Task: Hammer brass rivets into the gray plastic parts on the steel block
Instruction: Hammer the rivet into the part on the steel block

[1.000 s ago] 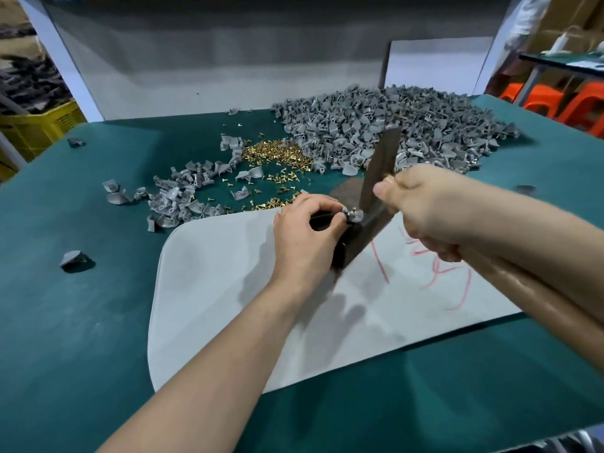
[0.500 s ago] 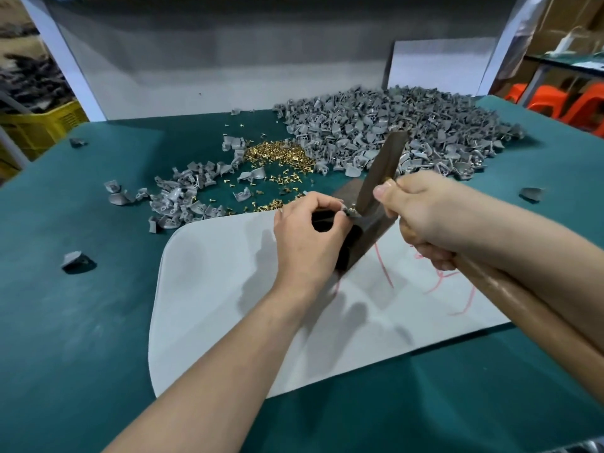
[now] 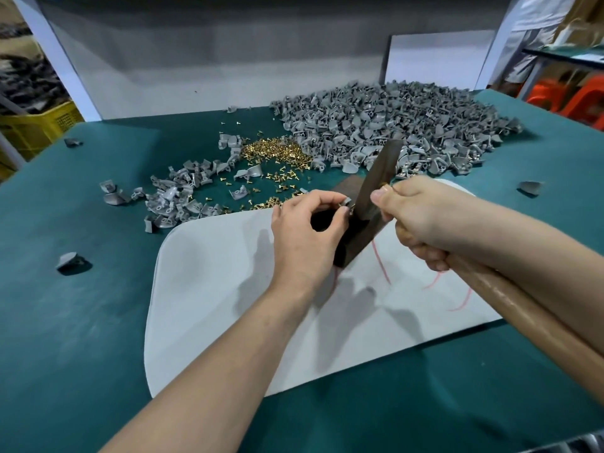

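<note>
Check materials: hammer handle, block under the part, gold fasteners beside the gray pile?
Hammer handle: wood, likely varnished, given the tan colour and glossy highlight. Block: seemingly steel, with a dark, dull side and a brownish top that may be rust. Rivets: brass-looking, with a bright yellow metallic glint; plating can't be ruled out.

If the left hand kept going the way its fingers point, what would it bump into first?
Probably the hammer head, just past the gray part the left hand pinches, though depth is unclear.
</note>
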A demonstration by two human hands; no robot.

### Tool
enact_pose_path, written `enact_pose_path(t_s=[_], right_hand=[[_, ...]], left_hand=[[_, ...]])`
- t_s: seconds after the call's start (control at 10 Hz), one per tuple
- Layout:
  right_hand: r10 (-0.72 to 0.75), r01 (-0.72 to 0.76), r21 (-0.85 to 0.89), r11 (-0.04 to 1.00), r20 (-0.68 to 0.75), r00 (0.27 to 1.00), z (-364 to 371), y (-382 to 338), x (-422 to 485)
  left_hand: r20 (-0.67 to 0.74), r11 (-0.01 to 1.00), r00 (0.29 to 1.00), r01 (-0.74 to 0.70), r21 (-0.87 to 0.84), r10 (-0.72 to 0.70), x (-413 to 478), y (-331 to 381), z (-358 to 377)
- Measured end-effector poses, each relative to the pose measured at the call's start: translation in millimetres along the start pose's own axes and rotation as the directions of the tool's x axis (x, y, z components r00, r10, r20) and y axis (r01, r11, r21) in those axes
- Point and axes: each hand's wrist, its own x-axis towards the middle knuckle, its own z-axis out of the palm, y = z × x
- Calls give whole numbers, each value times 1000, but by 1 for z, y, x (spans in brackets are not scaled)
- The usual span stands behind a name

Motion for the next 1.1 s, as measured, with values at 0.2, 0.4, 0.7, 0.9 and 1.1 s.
enact_pose_path(t_s=[0.2, 0.4, 0.7, 0.9, 1.1], right_hand=[[-70, 76, 108, 991, -57, 996, -14, -10, -4], [-68, 66, 179, 982, 5, 998, -19, -15, -2], [-93, 95, 48, 994, -35, 995, -15, -21, -5], [-166, 156, -153, 976, -54, 985, -11, -30, -4], [-141, 94, -380, 920, -99, 985, 7, -36, -12]], left_hand=[[0, 1000, 1000, 10, -1, -10, 0, 0, 1], [20, 996, 997, 70, -62, -68, 1, -5, 2], [1, 998, 998, 68, -1, -68, 6, -10, 2], [24, 990, 992, 124, -68, -123, 6, -7, 2], [29, 984, 993, 116, -138, -113, 5, -8, 2]])
